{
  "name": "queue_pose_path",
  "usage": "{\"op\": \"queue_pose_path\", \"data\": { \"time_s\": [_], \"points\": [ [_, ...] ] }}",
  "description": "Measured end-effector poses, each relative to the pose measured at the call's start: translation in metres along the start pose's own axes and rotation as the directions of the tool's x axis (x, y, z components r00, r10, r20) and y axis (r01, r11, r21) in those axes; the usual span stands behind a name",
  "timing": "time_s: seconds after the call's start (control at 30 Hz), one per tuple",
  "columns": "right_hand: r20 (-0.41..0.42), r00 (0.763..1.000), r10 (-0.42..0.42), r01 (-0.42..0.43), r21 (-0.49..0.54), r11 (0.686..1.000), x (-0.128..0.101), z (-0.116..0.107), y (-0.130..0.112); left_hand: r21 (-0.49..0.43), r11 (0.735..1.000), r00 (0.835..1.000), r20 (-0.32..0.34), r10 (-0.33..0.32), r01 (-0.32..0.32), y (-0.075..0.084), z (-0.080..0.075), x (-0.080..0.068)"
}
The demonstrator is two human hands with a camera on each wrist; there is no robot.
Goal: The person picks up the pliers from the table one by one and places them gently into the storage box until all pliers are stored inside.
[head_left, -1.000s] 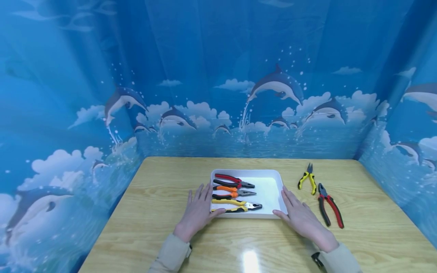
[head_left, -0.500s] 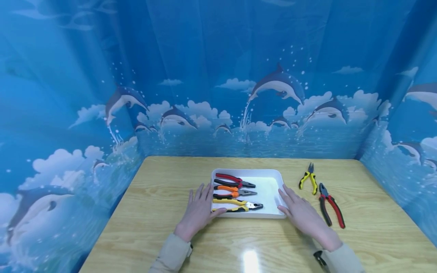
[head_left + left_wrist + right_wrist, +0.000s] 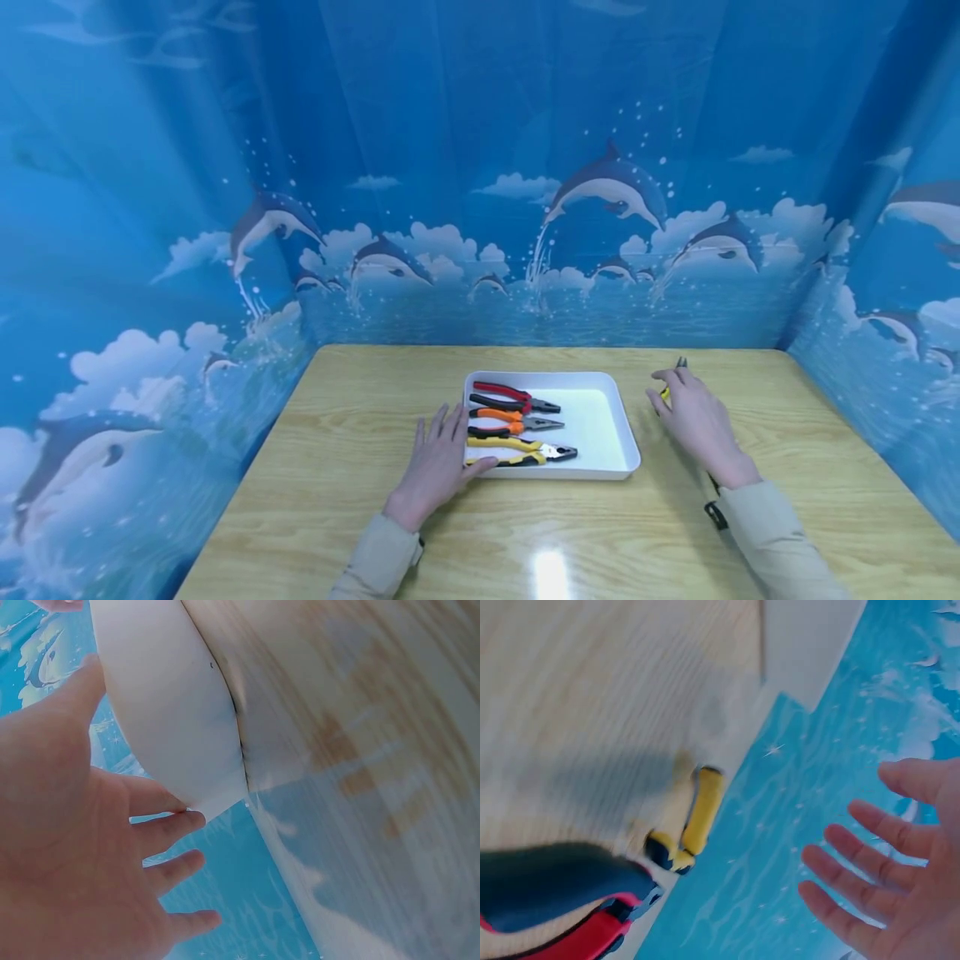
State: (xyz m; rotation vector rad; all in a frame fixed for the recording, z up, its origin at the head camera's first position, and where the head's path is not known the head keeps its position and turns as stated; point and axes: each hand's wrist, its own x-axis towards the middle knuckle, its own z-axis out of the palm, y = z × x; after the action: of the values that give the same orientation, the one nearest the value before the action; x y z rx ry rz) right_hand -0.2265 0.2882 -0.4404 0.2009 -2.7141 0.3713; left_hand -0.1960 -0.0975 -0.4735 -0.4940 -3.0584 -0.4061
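Note:
My left hand (image 3: 435, 467) rests against the left end of the white tray (image 3: 600, 425), fingers extended, thumb over its near-left corner. In the left wrist view, this hand (image 3: 90, 847) touches the tray's outer wall (image 3: 165, 697). Inside the tray lie red-black pliers (image 3: 517, 396), orange-black long-nose pliers (image 3: 517, 422) and yellow-black pliers (image 3: 525, 450). My right hand (image 3: 697, 421) hovers above small yellow pliers (image 3: 682, 363), mostly covering them. The right wrist view shows this hand (image 3: 900, 862) with spread fingers, apart from the yellow pliers (image 3: 701, 814).
A second pair of red-black pliers (image 3: 577, 930) lies on the wooden table (image 3: 360, 392), mostly hidden by my right arm in the head view. A blue dolphin-print curtain (image 3: 450, 167) hangs behind the table and along both sides.
My right hand has left the tray's right end and moved right and farther away, over the small yellow pliers. The left hand and tray stay in place.

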Motion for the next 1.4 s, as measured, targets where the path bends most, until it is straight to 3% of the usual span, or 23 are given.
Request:
{"op": "queue_pose_path", "data": {
  "time_s": [0.17, 0.37, 0.63, 0.87, 1.4],
  "points": [
    [0.067, 0.993, 0.099, -0.097, -0.025, 0.995, 0.013, 0.009, 0.013, -0.011, 1.000, 1.000, -0.009, 0.009, -0.009, -0.001, -0.002, -0.001],
    [0.143, 0.977, 0.157, -0.144, -0.094, 0.985, 0.021, 0.021, 0.028, -0.008, 1.000, 1.000, -0.010, 0.012, -0.012, -0.001, -0.003, -0.001],
    [0.315, 0.912, 0.262, -0.229, -0.138, 0.964, 0.027, 0.032, 0.040, -0.009, 1.000, 1.000, 0.002, 0.008, -0.008, 0.000, -0.003, -0.001],
    [0.331, 0.911, 0.245, -0.195, -0.178, 0.964, 0.030, 0.036, 0.042, 0.003, 1.000, 1.000, -0.002, 0.010, -0.010, 0.001, -0.002, -0.001],
    [0.378, 0.888, 0.263, -0.211, -0.175, 0.962, 0.033, 0.037, 0.039, -0.009, 1.000, 1.000, 0.011, -0.002, 0.002, 0.002, -0.003, -0.002]
  ]
}}
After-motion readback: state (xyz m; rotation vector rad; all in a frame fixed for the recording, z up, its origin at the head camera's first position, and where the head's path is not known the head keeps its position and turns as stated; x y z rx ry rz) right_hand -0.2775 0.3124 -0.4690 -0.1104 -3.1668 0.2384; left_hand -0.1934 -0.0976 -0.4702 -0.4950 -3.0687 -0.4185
